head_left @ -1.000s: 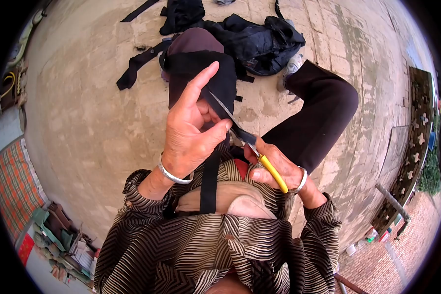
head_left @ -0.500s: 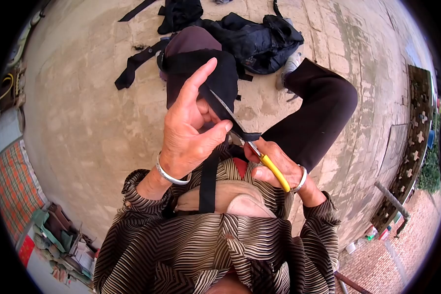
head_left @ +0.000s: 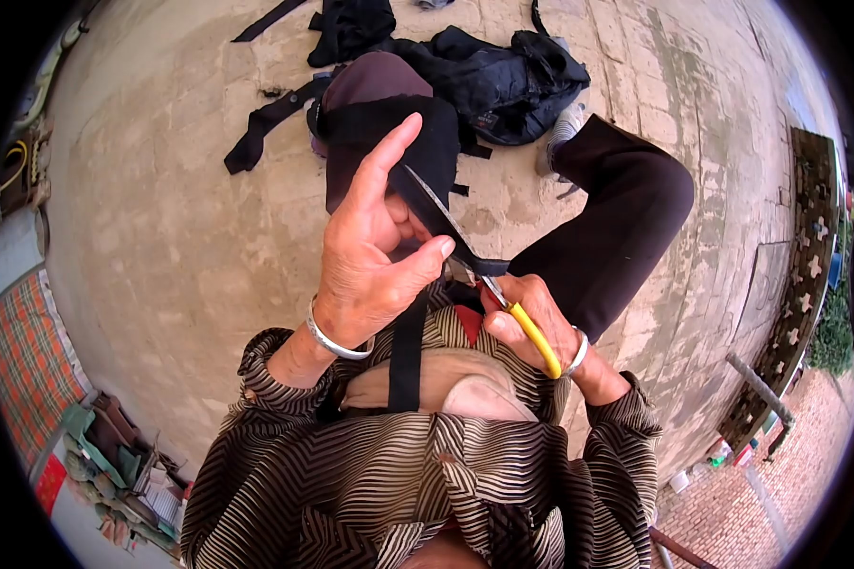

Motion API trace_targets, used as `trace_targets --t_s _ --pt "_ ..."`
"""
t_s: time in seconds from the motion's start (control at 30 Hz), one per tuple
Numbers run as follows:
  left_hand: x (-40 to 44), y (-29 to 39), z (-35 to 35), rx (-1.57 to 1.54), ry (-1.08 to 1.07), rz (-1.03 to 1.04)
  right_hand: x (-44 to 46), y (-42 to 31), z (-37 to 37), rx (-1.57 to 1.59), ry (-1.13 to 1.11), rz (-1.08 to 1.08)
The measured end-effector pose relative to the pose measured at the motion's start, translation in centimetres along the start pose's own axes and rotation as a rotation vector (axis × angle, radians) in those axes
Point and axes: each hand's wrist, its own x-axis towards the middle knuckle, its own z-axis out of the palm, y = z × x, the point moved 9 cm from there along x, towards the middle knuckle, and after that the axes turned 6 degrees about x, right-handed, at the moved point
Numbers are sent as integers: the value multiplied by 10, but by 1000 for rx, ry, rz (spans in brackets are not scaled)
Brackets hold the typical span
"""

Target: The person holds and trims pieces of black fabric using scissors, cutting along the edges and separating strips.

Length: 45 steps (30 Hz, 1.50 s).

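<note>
Since a second ago, the loose end of the strip has been shifting slightly rightward and is now showing narrower, while both hands are keeping almost the same places.

The strip is slanting across the middle of the frame, running beside the blades of the scissors. The left hand, left of centre, is pinching the strip between its thumb and curled fingers, its index finger pointing toward the upper right. The right hand, right of centre, is closing around the yellow handle of the scissors, whose tip is pointing to the upper left; how far apart the blades are standing is hard to tell.

A black band is hanging below the left hand, down to the lap. Black cloth is lying over the knee in the upper middle. Beyond it, a black heap is resting on the ground, with a dark scrap lying to its left. A shoe is showing just below the heap's right end. Bracelets are circling both wrists.
</note>
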Motion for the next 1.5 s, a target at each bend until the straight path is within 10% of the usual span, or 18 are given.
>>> trace_targets --t_s 1.5 --pt "2 1 -8 29 24 9 4 4 3 -3 -24 0"
